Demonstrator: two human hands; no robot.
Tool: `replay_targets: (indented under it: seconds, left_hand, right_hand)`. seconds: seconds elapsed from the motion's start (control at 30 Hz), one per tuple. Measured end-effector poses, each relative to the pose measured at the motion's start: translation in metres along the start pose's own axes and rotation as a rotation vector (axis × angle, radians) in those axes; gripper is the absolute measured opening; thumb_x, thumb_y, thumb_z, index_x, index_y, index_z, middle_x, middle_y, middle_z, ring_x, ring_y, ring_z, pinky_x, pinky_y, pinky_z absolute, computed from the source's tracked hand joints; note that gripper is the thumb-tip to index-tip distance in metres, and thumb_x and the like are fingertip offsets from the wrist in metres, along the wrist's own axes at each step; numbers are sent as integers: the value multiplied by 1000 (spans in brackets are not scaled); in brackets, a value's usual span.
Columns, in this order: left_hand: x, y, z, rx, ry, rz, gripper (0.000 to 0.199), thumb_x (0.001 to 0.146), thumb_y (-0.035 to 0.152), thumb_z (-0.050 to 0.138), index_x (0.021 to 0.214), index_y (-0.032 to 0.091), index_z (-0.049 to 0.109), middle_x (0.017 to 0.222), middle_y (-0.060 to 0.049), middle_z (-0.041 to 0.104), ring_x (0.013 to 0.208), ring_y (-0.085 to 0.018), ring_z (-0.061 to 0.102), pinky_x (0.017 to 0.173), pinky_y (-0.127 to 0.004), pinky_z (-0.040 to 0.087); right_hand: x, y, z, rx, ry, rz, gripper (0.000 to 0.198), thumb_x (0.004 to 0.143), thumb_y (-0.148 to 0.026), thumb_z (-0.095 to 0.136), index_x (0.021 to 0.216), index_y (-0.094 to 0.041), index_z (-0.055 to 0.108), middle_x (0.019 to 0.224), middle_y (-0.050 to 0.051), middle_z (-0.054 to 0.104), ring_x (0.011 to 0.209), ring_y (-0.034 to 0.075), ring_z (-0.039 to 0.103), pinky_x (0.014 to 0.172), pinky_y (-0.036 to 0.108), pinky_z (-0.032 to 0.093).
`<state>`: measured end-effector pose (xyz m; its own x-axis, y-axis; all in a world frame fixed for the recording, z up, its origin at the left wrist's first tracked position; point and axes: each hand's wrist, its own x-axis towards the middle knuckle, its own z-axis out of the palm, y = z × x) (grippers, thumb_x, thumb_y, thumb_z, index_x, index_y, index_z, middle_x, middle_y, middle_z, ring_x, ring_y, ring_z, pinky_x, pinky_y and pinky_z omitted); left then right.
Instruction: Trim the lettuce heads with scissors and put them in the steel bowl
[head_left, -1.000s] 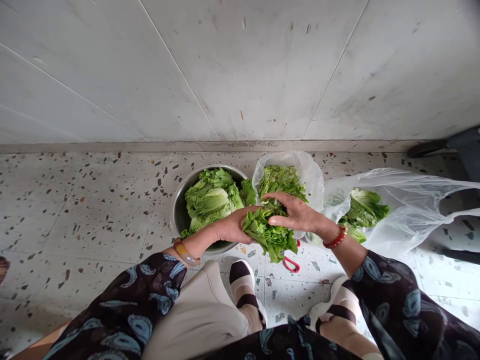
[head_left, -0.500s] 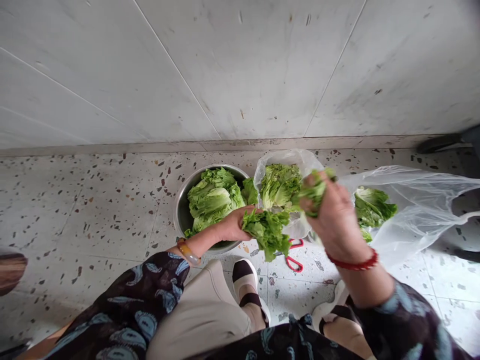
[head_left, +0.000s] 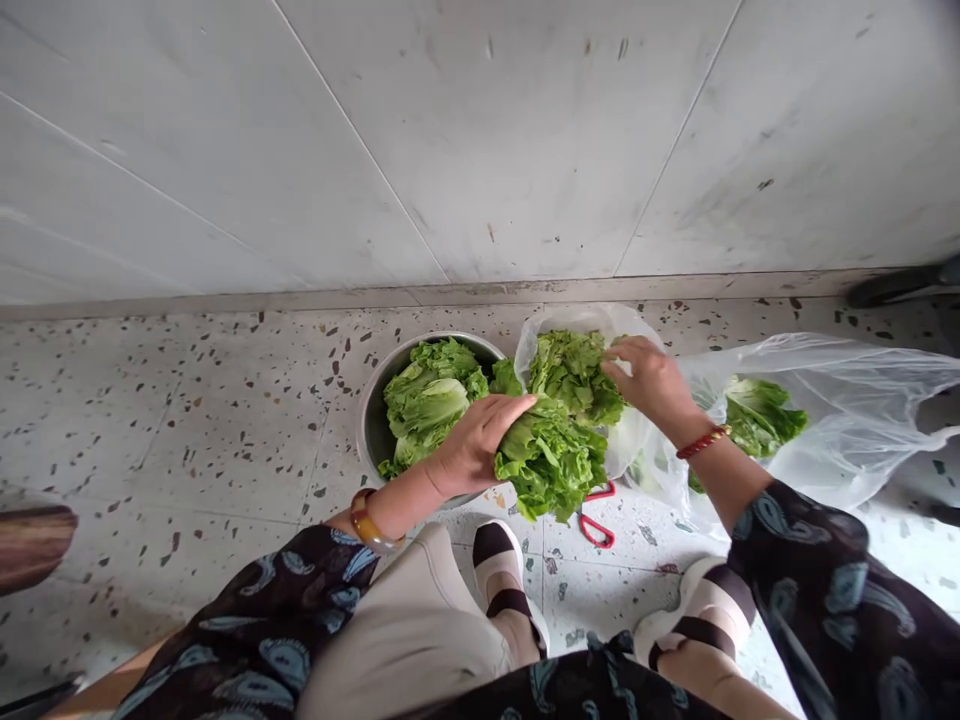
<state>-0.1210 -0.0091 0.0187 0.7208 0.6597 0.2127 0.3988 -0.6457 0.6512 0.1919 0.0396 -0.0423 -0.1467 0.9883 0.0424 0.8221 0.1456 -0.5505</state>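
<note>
Left hand (head_left: 484, 440) is clamped on lettuce (head_left: 551, 460); right hand (head_left: 646, 380) is at the plastic bag (head_left: 628, 322), its grip indeterminable.

red handles (head_left: 604, 544) — remainder hidden behind lettuce (head_left: 553, 460) | wood-grained object (head_left: 34, 545) — cut by left edge

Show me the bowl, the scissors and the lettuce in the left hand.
Bowl (head_left: 373, 425), head view: inner wall, left side.
Scissors (head_left: 610, 539), head view: a red handle loop.
Lettuce (head_left: 553, 460), head view: middle of the held leaves.
</note>
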Motion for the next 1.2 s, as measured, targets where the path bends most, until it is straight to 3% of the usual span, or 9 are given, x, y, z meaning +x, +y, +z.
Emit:
replay_targets:
  seconds: [0.1, 0.2, 0.4, 0.57, 0.77, 0.87, 0.97, 1.1, 1.2]
  left_hand:
    - [0, 0, 1, 20, -22, -22, 97, 92, 67, 65, 166, 21, 24, 140, -20, 65, 123, -37, 65, 110, -55, 50]
    - [-3, -2, 4, -3, -13, -24, 108, 87, 65, 73, 169, 22, 17, 146, -21, 62, 128, -38, 63, 110, -56, 51]
    - [-10, -2, 15, -140, 97, -210, 106, 78, 36, 85, 167, 27, 28, 156, -17, 55, 138, -37, 58, 116, -55, 49]
    - [-1, 5, 19, -226, 75, -256, 78, 73, 27, 86, 145, 22, 58, 139, -14, 68, 128, -36, 64, 113, -54, 51]
    - [-11, -7, 23, -456, 69, -612, 66, 63, 21, 92, 124, 17, 66, 115, -9, 76, 104, -27, 72, 98, -45, 59]
    - [-17, -14, 27, -535, 73, -733, 71, 58, 20, 94, 123, 17, 66, 108, -6, 79, 102, -24, 73, 100, -42, 58]
    - [-15, -13, 27, -566, 42, -807, 64, 56, 19, 94, 114, 18, 70, 103, -5, 80, 101, -25, 74, 103, -42, 58]
    - [-12, -5, 21, -598, 13, -894, 50, 58, 22, 93, 104, 15, 74, 103, -9, 81, 100, -27, 74, 102, -43, 58]
    - [-12, 0, 18, -608, -5, -906, 47, 59, 22, 92, 103, 15, 75, 103, -9, 81, 99, -27, 74, 101, -43, 58]
  right_hand:
    - [-3, -3, -13, 135, 137, -22, 41, 100, -49, 53, 72, -22, 64, 80, 10, 70, 75, 24, 65, 72, 38, 52]
    - [-9, -20, -28, 262, 83, 6, 55, 97, -64, 56, 60, -24, 47, 62, 2, 54, 57, 16, 48, 57, 32, 39]
    - [-38, -72, -37, 819, -239, -43, 44, 99, -66, 56, 103, -22, 61, 77, -1, 53, 66, 15, 50, 58, 29, 43]
    - [-47, -110, -28, 818, -139, -50, 36, 98, -56, 64, 84, -23, 61, 73, -1, 57, 67, 14, 51, 65, 30, 44]
    - [-47, -128, -81, 1322, 65, 161, 37, 99, -56, 66, 79, -25, 57, 61, -7, 43, 49, 10, 34, 47, 25, 36]
    - [-34, -107, -85, 1031, 297, 93, 39, 105, -54, 56, 77, -26, 58, 66, -2, 51, 57, 14, 48, 56, 30, 47]
    - [-15, -70, -55, 471, 163, -51, 44, 100, -64, 55, 82, -27, 66, 92, 10, 68, 90, 26, 67, 79, 46, 59]
    - [-10, -43, -16, 330, 133, -26, 37, 99, -57, 58, 95, -24, 75, 115, 20, 73, 110, 35, 68, 95, 58, 57]
    - [-21, -59, -13, 477, 15, -142, 36, 103, -52, 56, 115, -24, 75, 107, 13, 74, 96, 28, 71, 82, 48, 62]
